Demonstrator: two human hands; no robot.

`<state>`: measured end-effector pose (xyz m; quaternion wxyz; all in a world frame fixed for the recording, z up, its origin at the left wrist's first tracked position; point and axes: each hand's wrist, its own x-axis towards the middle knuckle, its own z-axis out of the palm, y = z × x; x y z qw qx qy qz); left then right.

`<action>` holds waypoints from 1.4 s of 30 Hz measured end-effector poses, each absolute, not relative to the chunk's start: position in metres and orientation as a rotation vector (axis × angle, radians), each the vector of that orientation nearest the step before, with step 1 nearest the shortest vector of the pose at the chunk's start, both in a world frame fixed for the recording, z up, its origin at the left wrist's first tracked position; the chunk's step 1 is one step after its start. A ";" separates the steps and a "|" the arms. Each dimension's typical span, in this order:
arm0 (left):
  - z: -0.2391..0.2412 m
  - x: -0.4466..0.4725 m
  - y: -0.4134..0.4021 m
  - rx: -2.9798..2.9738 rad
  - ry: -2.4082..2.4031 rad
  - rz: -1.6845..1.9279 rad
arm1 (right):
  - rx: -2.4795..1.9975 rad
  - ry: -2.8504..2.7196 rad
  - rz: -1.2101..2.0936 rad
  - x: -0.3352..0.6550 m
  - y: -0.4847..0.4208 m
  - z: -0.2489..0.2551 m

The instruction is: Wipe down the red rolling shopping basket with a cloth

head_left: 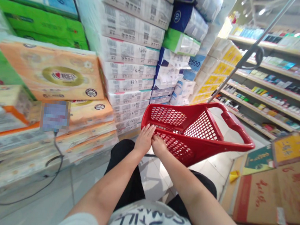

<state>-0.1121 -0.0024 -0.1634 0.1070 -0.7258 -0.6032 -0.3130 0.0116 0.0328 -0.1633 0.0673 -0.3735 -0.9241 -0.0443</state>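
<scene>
A red plastic shopping basket (208,143) with perforated sides and a thick loop handle at its right end stands in front of my knees. My left hand (144,139) grips the rim at its near left corner, fingers laid over the edge. Right beside it, my right hand (159,146) is closed on the same rim, its fingers curled. The two hands almost touch. Through the mesh, no goods can be made out inside the basket.
Stacked orange tissue packs (55,71) and a pixelated sign (56,116) with a trailing cable are on the left. White wrapped packs (134,54) rise ahead. A metal pole (251,49) leans across the right, before stocked shelves (278,73). Cardboard cartons (272,195) flank my right side.
</scene>
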 end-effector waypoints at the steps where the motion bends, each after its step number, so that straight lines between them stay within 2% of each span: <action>1: -0.164 -0.113 -0.002 -2.143 -1.768 -0.915 | -1.121 -2.789 -0.139 0.014 0.032 -0.166; 14: -0.170 -0.107 -0.002 -2.103 -1.762 -1.023 | -1.203 -2.693 -0.117 0.084 0.022 -0.170; 21: -0.169 -0.107 -0.001 -2.089 -1.745 -1.013 | -1.045 -2.463 -0.191 0.089 0.021 -0.145; 28: -0.166 -0.105 -0.002 -2.090 -1.756 -0.995 | -1.281 -2.618 -0.066 0.113 0.017 -0.166; 35: -0.165 -0.103 -0.002 -2.078 -1.770 -0.978 | -1.167 -2.339 -0.139 0.118 0.018 -0.141; 42: -0.162 -0.102 -0.003 -2.079 -1.779 -0.934 | -1.421 -2.434 0.080 0.151 0.008 -0.184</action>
